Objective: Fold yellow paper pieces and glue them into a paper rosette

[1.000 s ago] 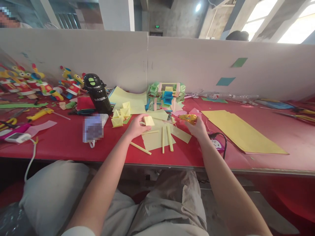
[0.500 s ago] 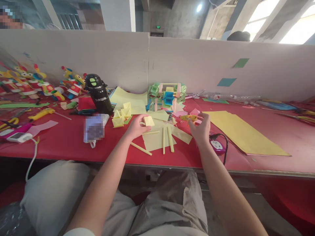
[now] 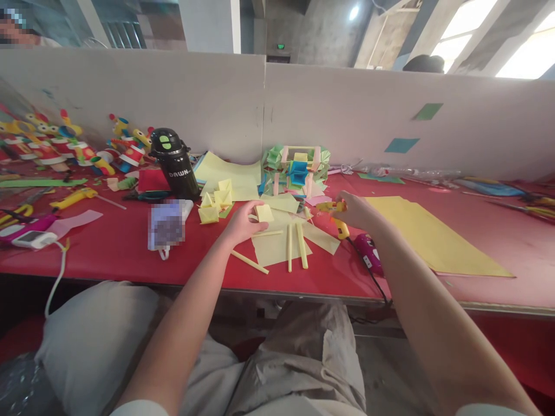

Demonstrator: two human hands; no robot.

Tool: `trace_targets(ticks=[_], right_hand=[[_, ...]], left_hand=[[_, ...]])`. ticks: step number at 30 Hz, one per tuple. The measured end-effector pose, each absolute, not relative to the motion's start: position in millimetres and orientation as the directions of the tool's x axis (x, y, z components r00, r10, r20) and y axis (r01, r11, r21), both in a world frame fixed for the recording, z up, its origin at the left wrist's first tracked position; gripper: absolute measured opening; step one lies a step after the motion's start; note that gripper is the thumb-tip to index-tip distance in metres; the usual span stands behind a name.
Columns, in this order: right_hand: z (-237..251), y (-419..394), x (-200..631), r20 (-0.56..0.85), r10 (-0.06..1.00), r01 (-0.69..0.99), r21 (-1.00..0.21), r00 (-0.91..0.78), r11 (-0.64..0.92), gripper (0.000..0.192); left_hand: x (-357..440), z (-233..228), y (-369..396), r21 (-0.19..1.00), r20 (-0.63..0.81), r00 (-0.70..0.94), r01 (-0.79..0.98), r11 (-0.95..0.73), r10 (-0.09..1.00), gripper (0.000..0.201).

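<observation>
Since the earlier frame the right hand (image 3: 356, 211) has closed around the yellow glue gun (image 3: 336, 215) and lifted it, so the gun's handle now hangs below the fist with its black cord trailing toward the lower right of the frame; the left hand has stayed where it was.

The red table (image 3: 108, 248) fills the middle of the frame from edge to edge, backed by a pale partition wall (image 3: 347, 110). A large yellow sheet (image 3: 433, 237) lies right of centre. A smaller yellow sheet (image 3: 277, 245) lies at centre, carrying rolled yellow paper sticks (image 3: 299, 252). Behind it, against the partition, stands a paper model (image 3: 295, 167) in green, pink and blue. A black bottle (image 3: 174, 163) stands left of centre, with folded yellow pieces (image 3: 214, 205) near it. A magenta power strip (image 3: 368, 254) sits just below the right hand.

The left hand (image 3: 243, 222) is curled, pinching a small folded yellow paper piece (image 3: 263, 212) between thumb and fingers, just above the smaller sheet. The glue gun sits in the right fist at the centre of the frame, nozzle pointing left.
</observation>
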State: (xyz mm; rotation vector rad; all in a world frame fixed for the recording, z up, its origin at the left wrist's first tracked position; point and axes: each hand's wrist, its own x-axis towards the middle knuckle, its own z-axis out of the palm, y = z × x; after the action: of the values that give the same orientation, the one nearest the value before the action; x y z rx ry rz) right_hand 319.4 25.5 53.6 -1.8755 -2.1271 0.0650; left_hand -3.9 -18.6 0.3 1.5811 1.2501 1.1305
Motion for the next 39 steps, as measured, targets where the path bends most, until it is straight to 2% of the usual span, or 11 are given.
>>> trace_targets(ticks=[5,11,15,26,39], right_hand=[[67,-2,300,0.314,0.934,0.903,-0.329,-0.171,0.276,0.035],[91,-37,266,0.249,0.892,0.79,-0.415,-0.378,0.451,0.025],[92,-45,251,0.261,0.866,0.743,-0.444,-0.427,0.5,0.023],[91,-42,235,0.245,0.857,0.743,-0.427,-0.453,0.515,0.021],[93,-45,231,0.238,0.885,0.776,-0.425,-0.4,0.466,0.024]], left_hand=[[-2,3,-20,0.945,0.148,0.101,0.279,-0.171,0.984,0.065],[-3,3,-20,0.951,0.123,0.114,0.271,-0.15,0.986,0.066],[-3,3,-20,0.951,0.121,0.129,0.27,-0.152,0.984,0.066],[-1,7,-23,0.947,0.122,0.163,0.275,-0.164,0.979,0.065],[0,10,-24,0.945,0.119,0.162,0.283,-0.162,0.98,0.064]])
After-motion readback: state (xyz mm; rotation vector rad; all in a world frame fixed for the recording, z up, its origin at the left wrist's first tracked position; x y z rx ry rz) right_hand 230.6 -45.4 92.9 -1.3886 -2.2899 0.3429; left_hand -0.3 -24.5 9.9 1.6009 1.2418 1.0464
